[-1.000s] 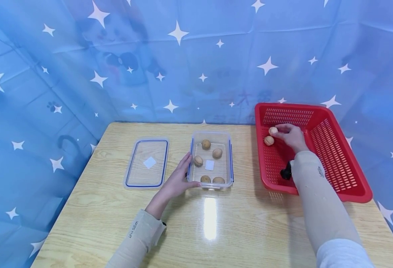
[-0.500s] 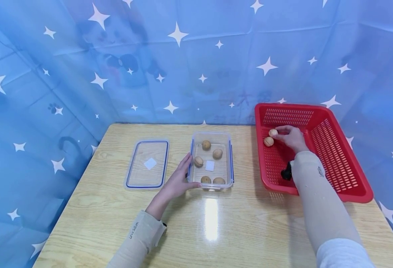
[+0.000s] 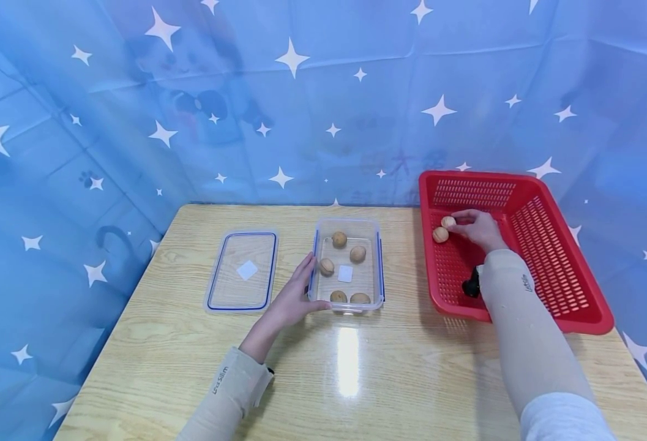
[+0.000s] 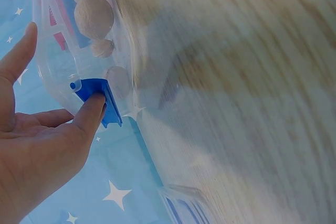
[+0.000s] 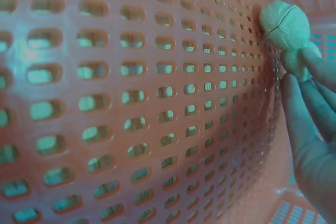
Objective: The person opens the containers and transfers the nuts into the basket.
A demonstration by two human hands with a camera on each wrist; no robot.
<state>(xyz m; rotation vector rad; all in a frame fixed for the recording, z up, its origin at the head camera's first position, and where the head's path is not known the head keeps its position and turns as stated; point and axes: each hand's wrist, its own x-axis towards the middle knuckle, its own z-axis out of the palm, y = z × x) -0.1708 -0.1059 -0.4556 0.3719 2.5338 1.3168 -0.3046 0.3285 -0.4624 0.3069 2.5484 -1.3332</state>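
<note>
My left hand [image 3: 292, 298] rests at the near left corner of a clear plastic food container [image 3: 367, 228], thumb along the front rim, fingers straight against the left side. In the left wrist view a fingertip touches the blue side clip [image 4: 112, 113]. Inside the container lie several walnuts [image 3: 358, 254]. Reaching into the red plastic basket [image 3: 436, 288], my right hand [image 3: 480, 229] pinches a walnut [image 3: 447, 223] between thumb and fingers. Right beside it is another walnut [image 3: 441, 234], its seam showing in the right wrist view. The fingers partly hide the pinched walnut.
A clear lid [image 3: 240, 291] with a blue seal lies flat on the wooden table [image 3: 158, 349], left of the container. Behind the table hangs a blue curtain [image 3: 323, 153] with white stars. The basket's raised walls surround my right hand.
My right hand has shifted slightly toward me and to the left with the pinched walnut. The other walnut in the basket has moved slightly the same way. My left hand has stayed in place.
</note>
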